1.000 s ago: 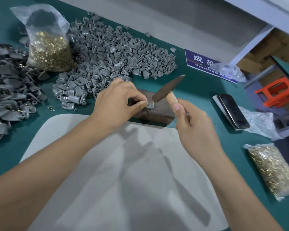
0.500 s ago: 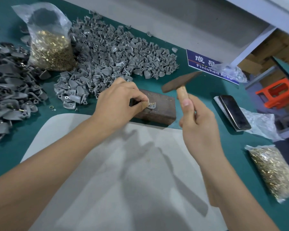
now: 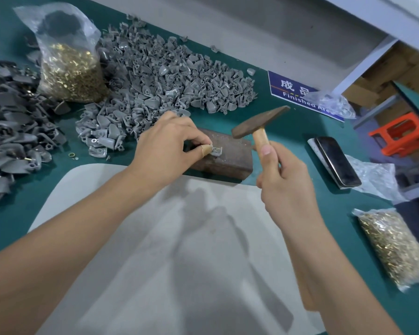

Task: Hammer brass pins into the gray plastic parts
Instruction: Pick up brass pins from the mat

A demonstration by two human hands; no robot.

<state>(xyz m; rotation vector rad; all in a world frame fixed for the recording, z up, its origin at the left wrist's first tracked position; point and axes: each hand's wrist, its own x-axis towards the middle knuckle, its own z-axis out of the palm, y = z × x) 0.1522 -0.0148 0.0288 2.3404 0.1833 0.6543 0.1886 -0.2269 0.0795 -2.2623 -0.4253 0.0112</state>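
1. Nearest me, lower centre, a pale mat (image 3: 179,250) covers the table (image 3: 15,221).
2. My right hand (image 3: 284,180), fingers wrapped on the hammer (image 3: 260,128), holds its head raised right of the metal block (image 3: 224,155).
3. My left hand (image 3: 166,147) pinches a gray plastic part (image 3: 215,151) on the block; I'd strike squarely, clear of my fingertips.
4. Upper left lie the unworked parts (image 3: 169,76) and the bag of brass pins (image 3: 70,68).
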